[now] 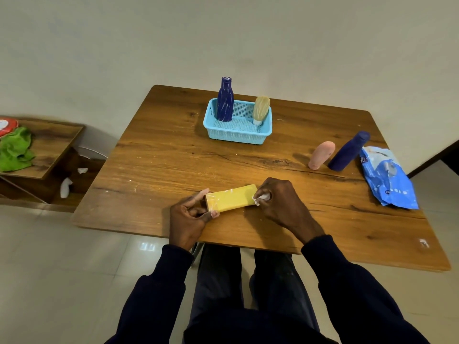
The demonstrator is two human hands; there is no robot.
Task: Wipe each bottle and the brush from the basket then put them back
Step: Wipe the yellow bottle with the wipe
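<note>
Side shelf (57, 145): wood, 9 o'clock off the table; crumpled green cloth (15, 150) on it.
Left hand (188, 217): grips the left end of the glossy yellow rectangular brush block (231, 197).
Brush block: flat on the wood-grain table (161, 157), 6 o'clock edge; long axis 9-to-3 o'clock.
Right hand (280, 202): pinches a crumpled white wipe (263, 196) against the block's right end.
Perforated light blue plastic basket (238, 137): 12 o'clock; ribbed dark blue bottle (225, 100) and cream bottle (260, 110) stand inside.
3 o'clock: rounded pink bottle (321, 155), matte dark blue bottle (349, 151), crinkled blue packet (387, 180).

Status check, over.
Left hand grips yellow brush; right hand presses wipe on its end. Two bottles in basket, two outside. Nothing blocks basket.
</note>
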